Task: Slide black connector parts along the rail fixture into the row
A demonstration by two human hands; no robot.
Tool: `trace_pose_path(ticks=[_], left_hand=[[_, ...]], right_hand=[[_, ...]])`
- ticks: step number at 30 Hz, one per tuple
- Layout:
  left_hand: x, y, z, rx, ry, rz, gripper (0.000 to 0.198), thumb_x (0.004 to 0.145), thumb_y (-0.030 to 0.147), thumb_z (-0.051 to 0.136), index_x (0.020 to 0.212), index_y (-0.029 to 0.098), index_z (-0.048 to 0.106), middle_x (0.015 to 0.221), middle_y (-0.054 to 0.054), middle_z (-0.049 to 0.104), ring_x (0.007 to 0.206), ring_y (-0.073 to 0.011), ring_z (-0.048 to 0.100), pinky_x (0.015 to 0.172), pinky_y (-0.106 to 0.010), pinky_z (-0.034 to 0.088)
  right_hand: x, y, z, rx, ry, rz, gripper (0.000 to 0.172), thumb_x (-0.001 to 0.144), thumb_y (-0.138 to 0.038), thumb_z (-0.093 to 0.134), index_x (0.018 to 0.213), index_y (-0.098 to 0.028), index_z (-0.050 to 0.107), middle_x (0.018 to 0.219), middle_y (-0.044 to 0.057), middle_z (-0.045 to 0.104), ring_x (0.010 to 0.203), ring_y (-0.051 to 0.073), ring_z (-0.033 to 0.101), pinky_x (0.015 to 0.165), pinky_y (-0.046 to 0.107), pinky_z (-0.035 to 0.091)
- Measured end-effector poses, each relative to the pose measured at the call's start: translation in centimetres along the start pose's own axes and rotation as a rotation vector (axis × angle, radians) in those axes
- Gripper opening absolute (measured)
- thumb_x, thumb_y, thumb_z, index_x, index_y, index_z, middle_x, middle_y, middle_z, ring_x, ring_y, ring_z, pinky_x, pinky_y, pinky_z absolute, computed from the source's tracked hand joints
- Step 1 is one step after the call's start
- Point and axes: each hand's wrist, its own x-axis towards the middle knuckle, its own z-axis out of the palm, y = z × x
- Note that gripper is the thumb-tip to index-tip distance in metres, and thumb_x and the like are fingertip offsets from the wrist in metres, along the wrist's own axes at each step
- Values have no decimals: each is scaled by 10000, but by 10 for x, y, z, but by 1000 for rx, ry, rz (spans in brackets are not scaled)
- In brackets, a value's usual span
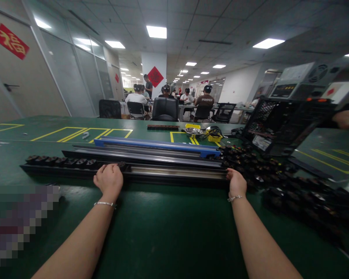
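A long black channel-shaped rail (177, 179) with a shiny inner face lies across the green table in front of me. Several small black blocks (66, 162) sit in a row in its left part. My left hand (109, 180) is closed over the rail near its middle, just right of that row. One more dark block (122, 166) shows beside its fingers, and the fingertips are partly hidden. At the rail's right end, my right hand (237, 183) is closed with its fingers and thumb on the end.
Behind lie another black rail (163, 158) and a blue rail (157, 144). Piled black parts (258, 166) fill the right side, near an opened computer case (287, 124). Yellow trays (213, 135) stand farther back. A blurred-out object (20, 224) is at left. People sit beyond.
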Motion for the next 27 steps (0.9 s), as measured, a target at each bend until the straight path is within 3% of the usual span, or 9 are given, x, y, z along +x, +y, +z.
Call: trace_pose_path(ticks=[10, 17, 22, 27], left_hand=[[1, -2, 0, 42, -32, 67, 378, 849, 275, 328, 945, 184, 682, 1068, -122, 649, 1138, -267, 481, 979, -448, 307], [1, 0, -4, 82, -55, 76, 374, 847, 300, 327, 860, 182, 682, 1037, -124, 656, 1121, -279, 497, 959, -460, 331], [1, -4, 1, 76, -70, 104, 367, 858, 302, 320, 853, 186, 668, 1121, -130, 631, 1141, -279, 486, 1022, -529, 247], [1, -5, 3, 56, -96, 186, 384, 864, 303, 294, 832, 179, 655, 1112, -122, 641, 1116, -269, 509, 1056, -574, 152]], right_hand=[[5, -6, 0, 251, 49, 336, 250, 632, -300, 455, 752, -159, 622, 691, 20, 644, 672, 152, 608, 617, 257, 484], [16, -9, -20, 335, 29, 527, 161, 648, -214, 454, 666, -174, 609, 681, 24, 647, 672, 117, 607, 609, 223, 478], [25, -6, -34, 368, 39, 560, 151, 679, -195, 434, 647, -186, 581, 667, 22, 638, 696, 113, 614, 704, 250, 501], [26, 1, -31, 328, 67, 492, 133, 665, -226, 457, 653, -189, 584, 654, 17, 645, 707, 131, 624, 708, 276, 506]])
